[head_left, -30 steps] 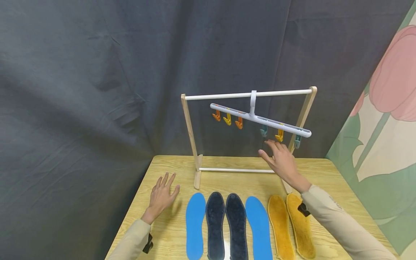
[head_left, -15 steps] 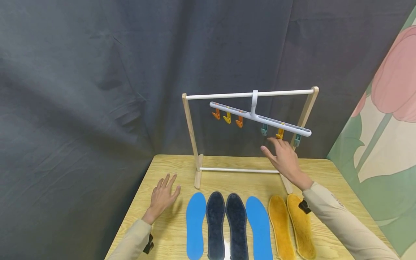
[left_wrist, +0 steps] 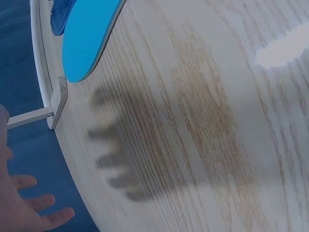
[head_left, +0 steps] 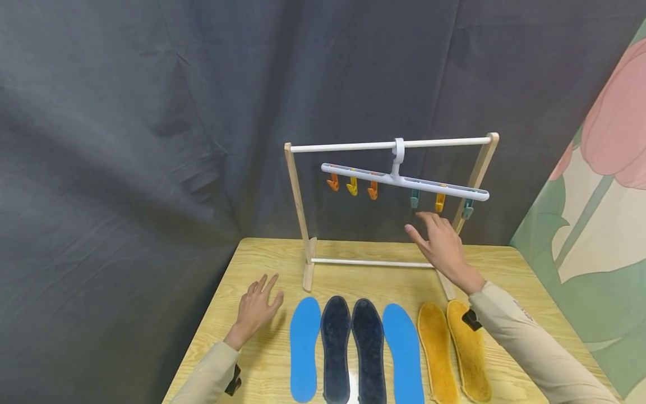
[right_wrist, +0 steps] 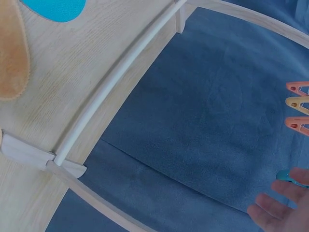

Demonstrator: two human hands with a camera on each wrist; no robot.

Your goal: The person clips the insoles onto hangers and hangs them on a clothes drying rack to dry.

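From the rack's top bar hangs a white clip hanger (head_left: 404, 180), its left end a little higher than its right. Orange, yellow and teal clips dangle along it, among them a yellow clip (head_left: 441, 202) and a teal clip (head_left: 415, 198). My right hand (head_left: 440, 247), fingers extended and holding nothing, is raised just below these right-side clips. In the right wrist view its fingers overlap a teal clip (right_wrist: 285, 176). My left hand (head_left: 255, 306) hovers over the table's left side, fingers spread, beside a blue insole (head_left: 305, 348); its shadow falls on the wood.
The wooden rack (head_left: 298, 196) stands at the back of the table (head_left: 272, 255). In front lie a dark insole (head_left: 335, 348), another dark insole (head_left: 368, 348), a second blue insole (head_left: 404, 353) and two tan insoles (head_left: 437, 348). A dark curtain (head_left: 151, 140) hangs behind.
The hanger has swung, its right end rising and its slant lessening. My right hand has shifted very slightly right and up; my left hand has moved slightly right and down.
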